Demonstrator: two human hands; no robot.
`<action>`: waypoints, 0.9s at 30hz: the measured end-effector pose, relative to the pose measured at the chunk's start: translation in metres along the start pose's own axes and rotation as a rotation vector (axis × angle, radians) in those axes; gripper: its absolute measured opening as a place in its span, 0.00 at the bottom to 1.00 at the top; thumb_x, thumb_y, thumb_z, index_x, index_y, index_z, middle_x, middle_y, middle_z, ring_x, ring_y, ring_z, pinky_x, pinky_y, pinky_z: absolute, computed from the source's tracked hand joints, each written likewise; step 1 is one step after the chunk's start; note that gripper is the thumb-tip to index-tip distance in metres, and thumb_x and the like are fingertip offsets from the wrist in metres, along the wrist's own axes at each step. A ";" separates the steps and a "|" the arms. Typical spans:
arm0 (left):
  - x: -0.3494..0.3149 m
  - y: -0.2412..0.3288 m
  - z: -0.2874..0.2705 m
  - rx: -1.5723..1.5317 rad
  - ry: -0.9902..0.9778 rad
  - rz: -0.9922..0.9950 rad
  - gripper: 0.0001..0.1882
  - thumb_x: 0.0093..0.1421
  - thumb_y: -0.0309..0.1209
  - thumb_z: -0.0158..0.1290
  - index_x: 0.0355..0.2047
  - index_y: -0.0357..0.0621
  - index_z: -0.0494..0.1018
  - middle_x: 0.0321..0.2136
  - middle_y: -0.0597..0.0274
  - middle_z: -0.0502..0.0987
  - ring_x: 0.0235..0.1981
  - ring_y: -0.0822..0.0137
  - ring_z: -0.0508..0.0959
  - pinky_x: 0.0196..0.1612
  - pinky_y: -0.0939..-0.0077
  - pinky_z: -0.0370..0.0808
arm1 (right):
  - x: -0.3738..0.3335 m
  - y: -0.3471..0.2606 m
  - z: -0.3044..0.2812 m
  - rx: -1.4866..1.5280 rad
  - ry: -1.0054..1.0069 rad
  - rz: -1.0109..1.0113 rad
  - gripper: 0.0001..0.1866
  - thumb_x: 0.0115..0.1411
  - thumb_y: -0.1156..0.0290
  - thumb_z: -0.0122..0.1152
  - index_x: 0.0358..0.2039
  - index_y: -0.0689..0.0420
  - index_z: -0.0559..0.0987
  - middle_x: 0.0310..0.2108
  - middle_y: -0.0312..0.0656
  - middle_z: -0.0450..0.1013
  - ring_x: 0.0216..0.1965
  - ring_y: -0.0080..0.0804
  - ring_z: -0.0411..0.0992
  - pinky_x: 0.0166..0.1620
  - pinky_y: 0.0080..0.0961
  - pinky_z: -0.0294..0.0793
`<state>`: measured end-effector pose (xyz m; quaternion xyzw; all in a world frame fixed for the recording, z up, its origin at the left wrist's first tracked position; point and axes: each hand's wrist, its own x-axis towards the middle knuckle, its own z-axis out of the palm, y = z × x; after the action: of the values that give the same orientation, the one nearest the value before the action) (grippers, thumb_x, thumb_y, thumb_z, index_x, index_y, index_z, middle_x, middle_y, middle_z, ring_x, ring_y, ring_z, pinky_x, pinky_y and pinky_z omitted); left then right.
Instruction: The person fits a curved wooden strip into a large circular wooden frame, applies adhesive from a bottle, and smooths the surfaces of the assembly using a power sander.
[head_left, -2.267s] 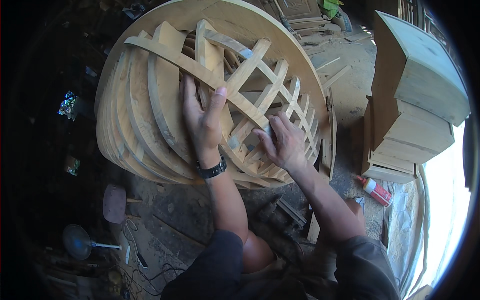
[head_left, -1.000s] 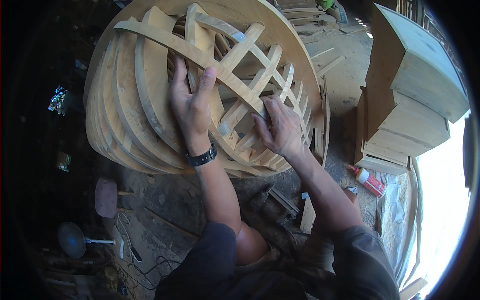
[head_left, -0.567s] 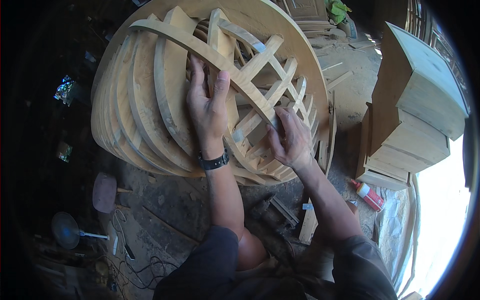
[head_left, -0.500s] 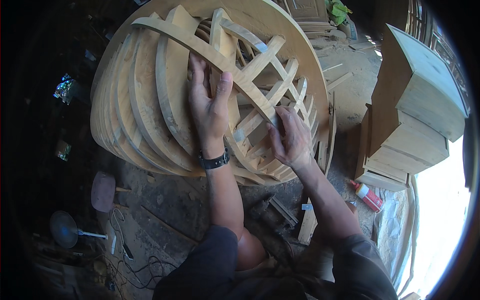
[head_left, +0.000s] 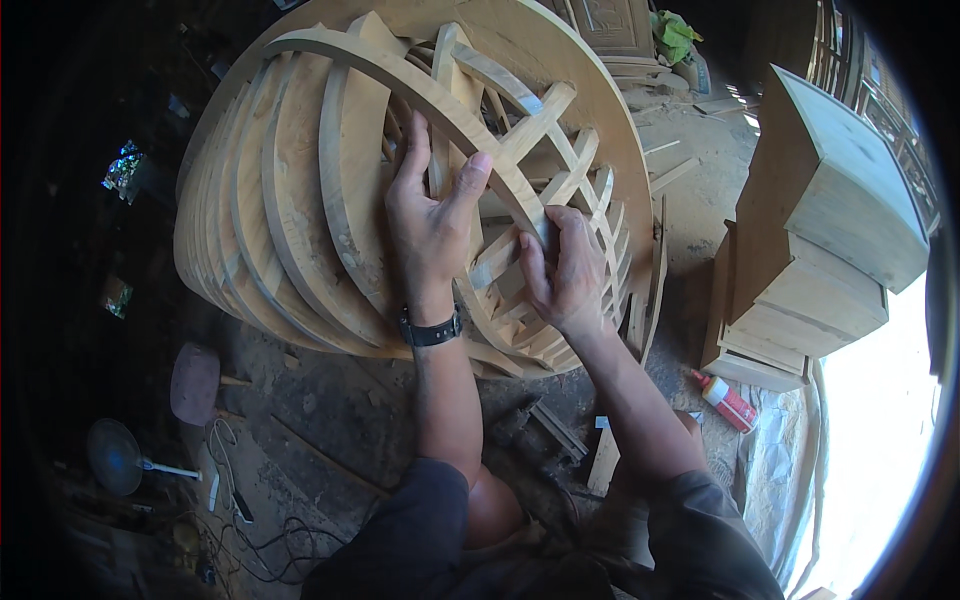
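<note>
A curved wooden strip [head_left: 420, 86] arches over a large rounded frame of pale wooden ribs [head_left: 300, 190]. My left hand [head_left: 432, 225] wears a dark wristband and is at the strip's near edge. Its thumb presses the strip, while its outstretched fingers reach up to the underside, their tips partly hidden. Around the strip's lower right end, my right hand [head_left: 570, 270] is closed, with thumb and bent fingers on either side. Beside the strip, crossing slats form an open lattice [head_left: 570, 183] against the frame's broad curved rim [head_left: 603, 95].
On the right stands a wooden cabinet-like piece [head_left: 790, 250], with a red and white glue bottle [head_left: 730, 403] near its foot. A vise-like metal tool [head_left: 548, 432] lies below the frame. At lower left are a mallet [head_left: 195, 384], a small fan [head_left: 117, 457] and cables [head_left: 275, 545].
My left hand has shifted slightly right along the strip, its thumb now farther over it. My right hand and the strip's lower end have moved a little left, and the whole view has shifted slightly.
</note>
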<state>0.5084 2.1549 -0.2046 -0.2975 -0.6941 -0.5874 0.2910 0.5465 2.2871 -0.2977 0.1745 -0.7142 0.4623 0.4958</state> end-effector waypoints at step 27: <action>0.001 0.002 -0.007 0.273 -0.057 0.064 0.55 0.48 0.43 0.68 0.68 0.29 0.51 0.66 0.31 0.54 0.69 0.44 0.54 0.69 0.55 0.53 | -0.013 0.013 0.010 0.078 0.037 -0.035 0.22 0.54 0.81 0.65 0.48 0.67 0.67 0.38 0.56 0.71 0.38 0.54 0.73 0.39 0.41 0.73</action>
<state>0.5098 2.1480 -0.2020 -0.2935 -0.7656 -0.4695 0.3276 0.5379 2.2830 -0.3163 0.1976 -0.6830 0.4841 0.5100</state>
